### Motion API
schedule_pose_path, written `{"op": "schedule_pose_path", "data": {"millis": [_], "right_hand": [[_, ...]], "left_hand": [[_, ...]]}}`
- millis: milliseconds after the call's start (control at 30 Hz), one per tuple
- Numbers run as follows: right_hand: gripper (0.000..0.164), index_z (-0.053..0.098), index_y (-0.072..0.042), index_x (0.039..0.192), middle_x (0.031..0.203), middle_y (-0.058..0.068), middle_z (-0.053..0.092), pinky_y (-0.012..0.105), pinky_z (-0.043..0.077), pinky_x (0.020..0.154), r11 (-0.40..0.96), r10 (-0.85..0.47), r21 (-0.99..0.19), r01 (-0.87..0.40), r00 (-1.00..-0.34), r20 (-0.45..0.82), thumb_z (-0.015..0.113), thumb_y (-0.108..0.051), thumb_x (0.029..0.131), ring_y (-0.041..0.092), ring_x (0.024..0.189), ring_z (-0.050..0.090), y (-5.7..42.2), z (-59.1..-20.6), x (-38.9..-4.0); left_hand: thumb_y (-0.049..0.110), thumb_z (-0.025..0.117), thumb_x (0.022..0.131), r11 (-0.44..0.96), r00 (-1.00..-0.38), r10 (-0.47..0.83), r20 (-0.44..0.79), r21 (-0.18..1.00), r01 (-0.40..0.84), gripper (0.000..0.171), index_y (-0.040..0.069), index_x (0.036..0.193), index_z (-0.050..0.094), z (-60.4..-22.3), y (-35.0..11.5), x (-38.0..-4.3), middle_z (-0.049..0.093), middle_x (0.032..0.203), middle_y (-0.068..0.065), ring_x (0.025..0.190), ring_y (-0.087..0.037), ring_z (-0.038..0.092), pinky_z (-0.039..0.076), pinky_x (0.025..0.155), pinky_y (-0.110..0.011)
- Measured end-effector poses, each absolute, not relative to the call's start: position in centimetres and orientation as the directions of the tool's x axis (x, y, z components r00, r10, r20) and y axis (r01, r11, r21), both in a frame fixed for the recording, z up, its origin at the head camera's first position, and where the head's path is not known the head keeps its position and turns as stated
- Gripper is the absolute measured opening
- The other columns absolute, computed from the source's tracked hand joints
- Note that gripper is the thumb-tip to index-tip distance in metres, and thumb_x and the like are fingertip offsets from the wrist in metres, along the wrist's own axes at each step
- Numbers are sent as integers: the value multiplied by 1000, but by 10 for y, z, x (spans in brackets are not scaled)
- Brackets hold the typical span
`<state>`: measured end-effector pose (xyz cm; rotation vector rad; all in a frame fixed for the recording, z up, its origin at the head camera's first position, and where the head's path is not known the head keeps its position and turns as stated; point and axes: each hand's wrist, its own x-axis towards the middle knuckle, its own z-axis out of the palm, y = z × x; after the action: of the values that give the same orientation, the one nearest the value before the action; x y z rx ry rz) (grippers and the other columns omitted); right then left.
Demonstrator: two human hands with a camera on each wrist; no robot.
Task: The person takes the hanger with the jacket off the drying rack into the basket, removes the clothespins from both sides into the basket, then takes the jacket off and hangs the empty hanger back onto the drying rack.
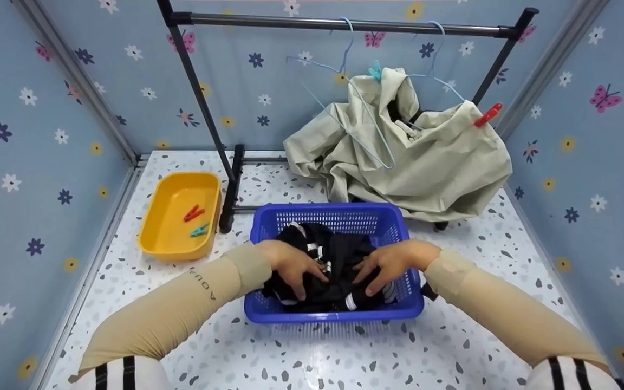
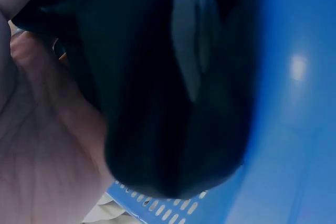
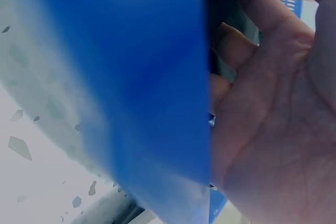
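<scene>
In the head view, a bundle of black clothing with white stripes lies in a blue plastic basket. My left hand reaches in over the left rim, its fingers spread and touching the black cloth. From the other side my right hand rests on the same clothing, thumb and fingers apart. The left wrist view has my palm beside a dark fold of the clothing. In the right wrist view my fingers reach down to black fabric, with the basket wall close beside them.
Behind the basket stands a black clothes rack. A beige garment hangs there on a hanger, with a teal clothespin and a red clothespin. Beside it hangs a bare blue hanger. A yellow tub with clothespins sits at left.
</scene>
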<state>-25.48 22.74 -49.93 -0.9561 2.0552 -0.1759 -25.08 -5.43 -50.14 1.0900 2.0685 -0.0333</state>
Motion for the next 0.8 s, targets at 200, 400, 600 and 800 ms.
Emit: {"op": "schedule_pose_path", "data": {"millis": [200, 400, 600, 800], "right_hand": [[47, 73, -17, 143, 161, 17, 57, 54, 40, 127, 645, -753, -460, -610, -403, -520, 72, -40, 102, 39, 152, 52, 230, -489, -259], [44, 74, -7, 140, 150, 19, 67, 55, 47, 121, 561, -827, -499, -661, -472, -305, 74, -31, 102, 39, 141, 62, 242, -465, -268], [47, 72, -5, 141, 143, 12, 72, 56, 48, 119, 552, -810, -509, -660, -569, -142, 77, -31, 101, 36, 138, 65, 252, -437, -271], [48, 73, -8, 140, 139, 10, 75, 54, 51, 116, 556, -767, -506, -660, -642, -5, 81, -31, 99, 32, 133, 69, 262, -414, -273]], "left_hand": [[38, 81, 96, 628, -365, 745, -558, 404, 665, 68, 28, 159, 57, -490, -63, -254, 40, 176, 0, 162, -26, 37, 29, 134, -43], [34, 80, 97, 602, -435, 795, -422, 462, 651, 52, 18, 146, 71, -467, -81, -266, 66, 153, -5, 145, -29, 59, 41, 127, -46], [33, 76, 102, 614, -542, 788, -293, 446, 651, 46, 10, 142, 72, -455, -104, -277, 70, 147, -10, 143, -31, 61, 42, 126, -48], [29, 74, 103, 664, -678, 721, -141, 422, 618, 43, 5, 138, 73, -458, -126, -285, 71, 141, -16, 137, -36, 64, 45, 123, -53]]}}
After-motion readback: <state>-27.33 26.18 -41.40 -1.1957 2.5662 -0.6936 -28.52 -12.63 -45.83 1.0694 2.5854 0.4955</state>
